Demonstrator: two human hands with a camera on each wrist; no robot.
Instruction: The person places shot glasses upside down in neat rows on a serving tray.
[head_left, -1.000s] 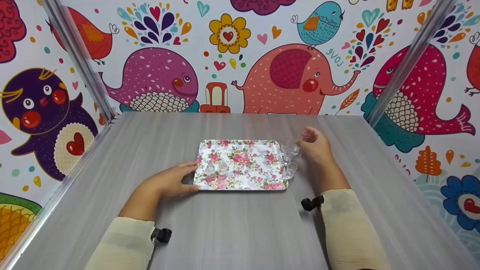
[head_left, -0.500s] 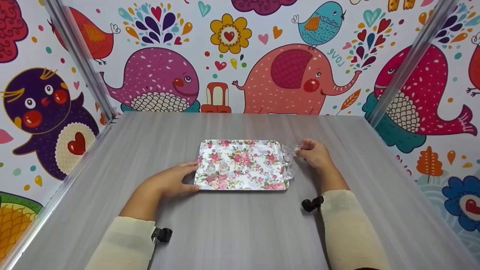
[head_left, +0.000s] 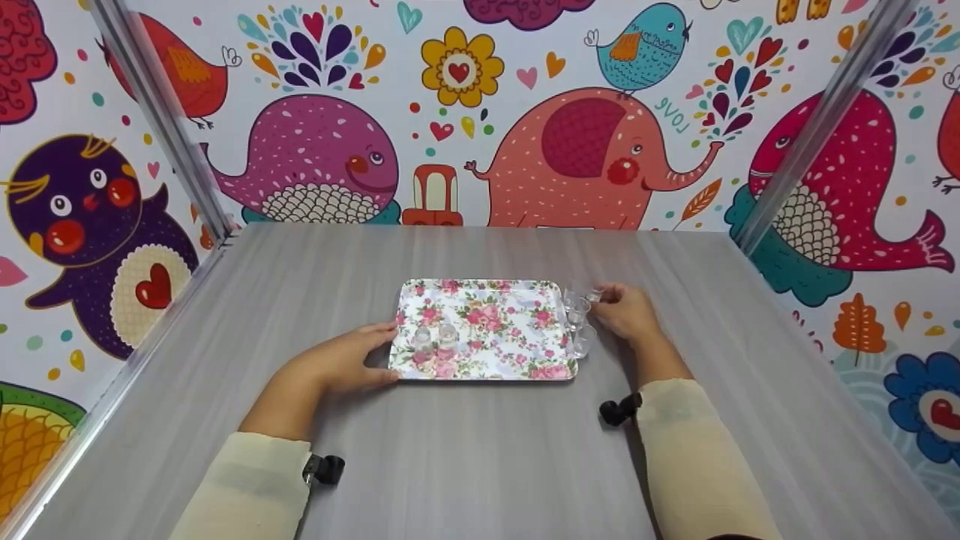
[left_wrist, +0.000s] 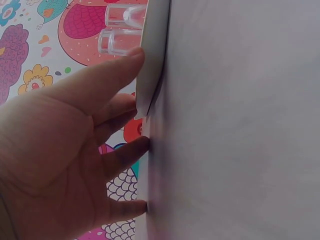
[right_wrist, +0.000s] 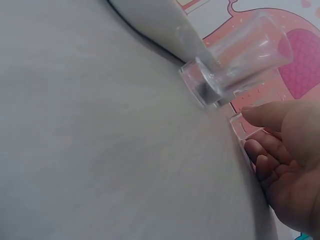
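Observation:
A white floral tray (head_left: 495,352) lies on the table, with two small clear shot glasses (head_left: 423,342) upright near its front left corner. My left hand (head_left: 349,358) rests against the tray's left end. In the left wrist view its thumb (left_wrist: 134,59) touches the rim, with the fingers spread below. Several more clear shot glasses (head_left: 582,342) stand close along the tray's right end. My right hand (head_left: 628,311) pinches the rear right shot glass (right_wrist: 241,126) between thumb and fingertips, low near its base. A nearer shot glass (right_wrist: 245,55) stands between that hand and the tray.
The grey wood-grain table (head_left: 465,450) stretches out around the tray. Behind and at both sides stand walls printed with cartoon animals (head_left: 570,165). Metal posts (head_left: 161,112) rise at the rear corners. A small black camera (head_left: 619,411) sits on each wrist.
My right hand has come down and a little toward the tray, and its thumb and fingers have closed on the rear right shot glass. The left hand and the tray stay put.

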